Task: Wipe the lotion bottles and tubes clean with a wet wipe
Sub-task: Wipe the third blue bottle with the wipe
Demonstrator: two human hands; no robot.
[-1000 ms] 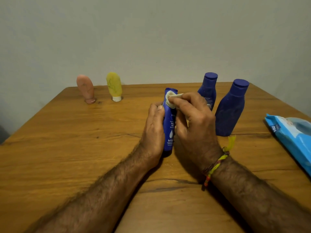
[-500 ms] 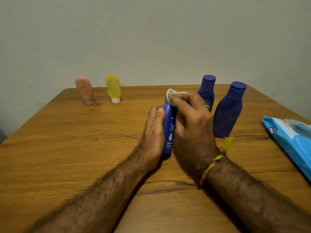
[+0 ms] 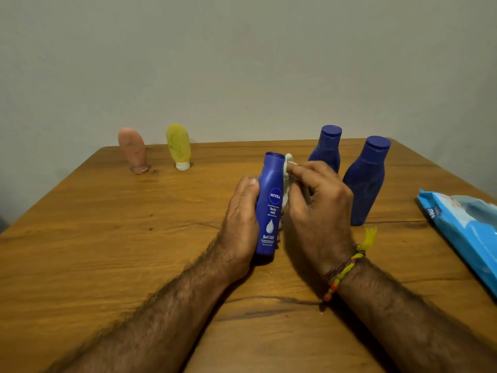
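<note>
A: What have the hands got?
B: The left hand [image 3: 242,216] grips the Nivea bottle [image 3: 269,205] upright on the worktop [image 3: 107,251]; the right hand [image 3: 314,208] pinches a wet wipe [image 3: 287,173] against its side.
A: Beyond them?
B: Two dark blue bottles [image 3: 363,181] behind the right hand; pink tube [image 3: 133,150] and yellow tube [image 3: 178,146] beyond the left.

I see a wooden surface [image 3: 94,251]: pink tube [image 3: 133,150] and yellow tube [image 3: 178,146] upper left, two blue bottles [image 3: 326,149] [image 3: 365,181] center right, wipes pack [image 3: 462,227] at right edge.
</note>
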